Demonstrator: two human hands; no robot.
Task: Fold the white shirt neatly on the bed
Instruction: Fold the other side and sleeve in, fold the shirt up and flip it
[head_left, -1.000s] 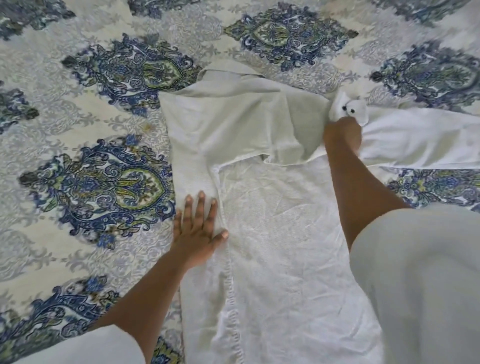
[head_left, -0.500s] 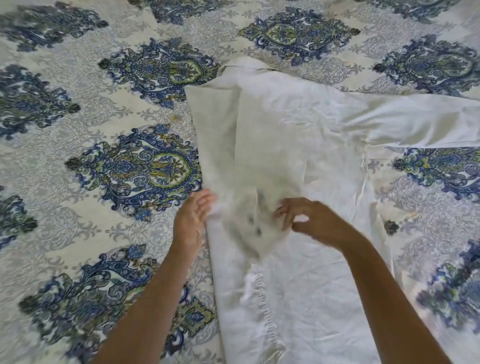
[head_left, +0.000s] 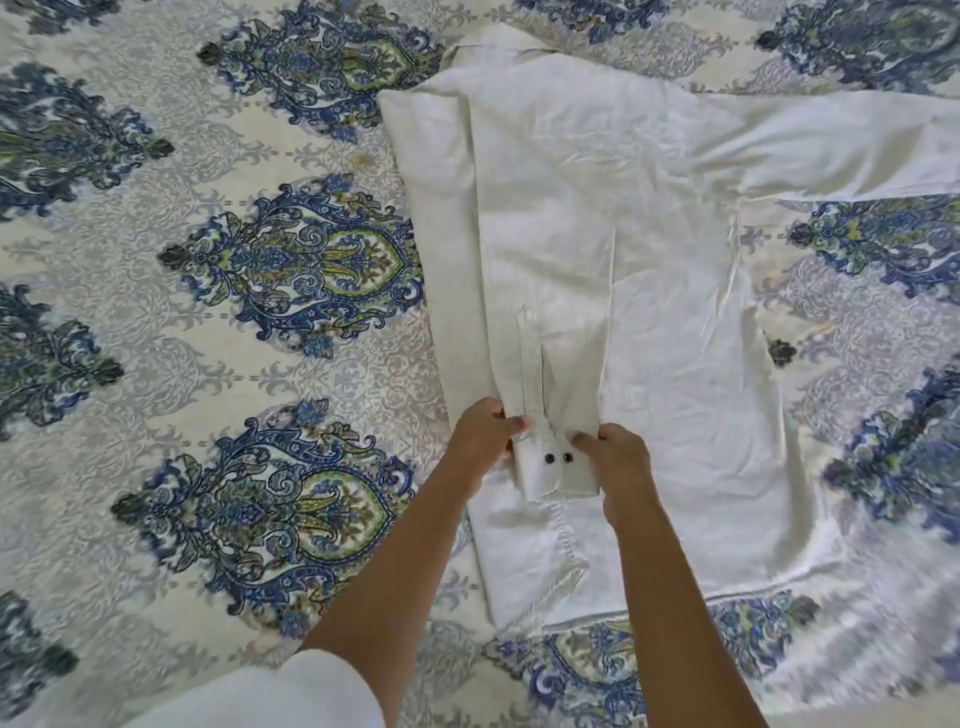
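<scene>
The white shirt (head_left: 665, 270) lies flat on the bed (head_left: 249, 364). The folded sleeve (head_left: 550, 291) runs down along it. The left hand (head_left: 480, 434) and right hand (head_left: 618, 460) each pinch a side of the cuff (head_left: 556, 470), setting it straight. Next, I think, the other sleeve (head_left: 857, 150), spread out sideways, needs folding in too.

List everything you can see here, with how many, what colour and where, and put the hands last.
shirt: one, white, spread flat on the bedspread
folded sleeve: one, white, laid lengthwise over the shirt
cuff: one, white, near end of the folded sleeve
buttons: two, dark, side by side on the cuff
other sleeve: one, white, stretched out to the right
bedspread: one, cream with blue-green medallions, under everything
arm sleeve: one, white, bottom left
left hand: one, pinches the cuff's left edge
right hand: one, pinches the cuff's right edge
</scene>
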